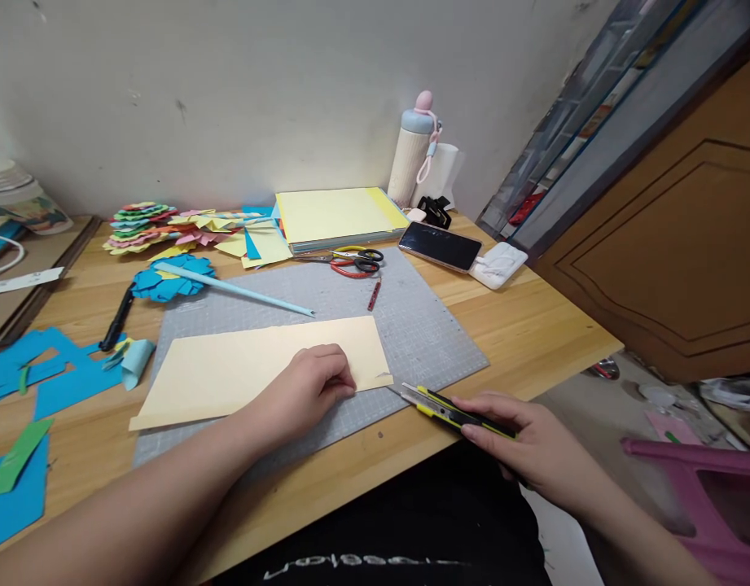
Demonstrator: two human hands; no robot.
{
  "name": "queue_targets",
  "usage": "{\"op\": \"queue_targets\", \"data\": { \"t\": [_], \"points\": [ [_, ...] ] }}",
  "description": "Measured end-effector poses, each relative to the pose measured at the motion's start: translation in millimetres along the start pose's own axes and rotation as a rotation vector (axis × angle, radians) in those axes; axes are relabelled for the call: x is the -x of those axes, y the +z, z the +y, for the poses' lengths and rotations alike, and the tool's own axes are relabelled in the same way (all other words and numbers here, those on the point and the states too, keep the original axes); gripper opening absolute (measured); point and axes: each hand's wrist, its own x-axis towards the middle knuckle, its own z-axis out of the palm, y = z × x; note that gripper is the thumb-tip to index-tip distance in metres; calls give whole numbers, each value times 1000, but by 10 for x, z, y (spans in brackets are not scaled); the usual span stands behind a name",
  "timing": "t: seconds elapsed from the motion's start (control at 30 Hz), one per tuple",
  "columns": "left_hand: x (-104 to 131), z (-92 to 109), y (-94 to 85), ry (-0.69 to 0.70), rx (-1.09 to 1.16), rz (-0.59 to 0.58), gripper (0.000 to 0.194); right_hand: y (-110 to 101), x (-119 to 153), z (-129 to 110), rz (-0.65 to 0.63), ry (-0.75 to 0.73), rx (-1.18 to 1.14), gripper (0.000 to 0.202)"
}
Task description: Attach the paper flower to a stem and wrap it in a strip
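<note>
A long cream paper sheet [246,362] lies on the grey cutting mat [436,325], with a narrow fold along its near edge. My left hand [317,378] rests on the sheet near its right end, fingers curled with the tips pressing the near edge. In my right hand [515,431] is a black and yellow utility knife [441,407]. Its blade is out, and the tip is at the sheet's near right corner, where a small slit shows in the folded strip.
Scissors [356,260], a paper stack [344,216], a phone [440,246] and a bottle [410,155] stand or lie behind the mat. Blue paper flower [173,278] and paper scraps [75,382] are at the left. A pink stool [698,488] is at the lower right.
</note>
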Motion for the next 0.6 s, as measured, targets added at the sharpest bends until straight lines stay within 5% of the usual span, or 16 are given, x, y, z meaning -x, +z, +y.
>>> {"op": "queue_targets", "data": {
  "t": [0.6],
  "points": [
    [1,16,8,-16,-29,3,8,247,3,-99,-121,88,-138,36]
  ]
}}
